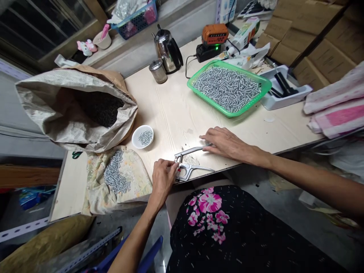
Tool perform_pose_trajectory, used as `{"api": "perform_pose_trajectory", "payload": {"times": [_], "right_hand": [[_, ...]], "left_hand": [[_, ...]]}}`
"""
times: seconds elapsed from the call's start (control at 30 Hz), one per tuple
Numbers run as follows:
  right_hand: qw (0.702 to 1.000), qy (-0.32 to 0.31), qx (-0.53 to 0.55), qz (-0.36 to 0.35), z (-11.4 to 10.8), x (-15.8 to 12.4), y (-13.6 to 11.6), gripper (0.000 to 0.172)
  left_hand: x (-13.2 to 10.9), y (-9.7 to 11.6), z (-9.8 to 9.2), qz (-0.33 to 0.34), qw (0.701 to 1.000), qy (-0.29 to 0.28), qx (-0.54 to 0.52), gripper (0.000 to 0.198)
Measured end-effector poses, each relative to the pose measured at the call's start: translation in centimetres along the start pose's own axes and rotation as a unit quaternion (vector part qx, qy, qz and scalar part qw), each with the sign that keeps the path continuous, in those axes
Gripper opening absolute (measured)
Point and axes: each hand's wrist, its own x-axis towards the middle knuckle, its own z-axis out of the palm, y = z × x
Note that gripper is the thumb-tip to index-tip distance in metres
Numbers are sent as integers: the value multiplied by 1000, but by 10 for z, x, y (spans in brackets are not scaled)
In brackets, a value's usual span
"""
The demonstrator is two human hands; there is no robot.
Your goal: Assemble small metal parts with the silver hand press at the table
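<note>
A silver plier-like hand tool [186, 173] with two handles spread apart lies at the table's front edge. My right hand [220, 142] is closed round the end of its upper handle. My left hand [164, 174] has its fingers pinched together at the tool's head, beside a small spring and a red spot; whatever sits between the fingertips is too small to make out. Left of the tool, a white bowl [136, 141] holds some small silver metal pieces [145, 138]. More such pieces [116, 172] lie heaped on a floral cloth [139, 178].
A green tray [210, 107] full of silver pieces stands at the back right. An open sack [36, 98] with dark contents is at left. Behind are a kettle [167, 49], a metal canister [158, 72] and an orange battery [214, 35] on a charger. Boxes [327, 57] stand at right.
</note>
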Motion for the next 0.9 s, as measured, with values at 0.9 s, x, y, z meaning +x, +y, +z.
{"api": "perform_pose_trajectory", "payload": {"times": [0.9], "right_hand": [[988,94,-101,-62,49,41,-8,24]], "left_hand": [[63,-67,-122,-25,942,321,-100,27]]}}
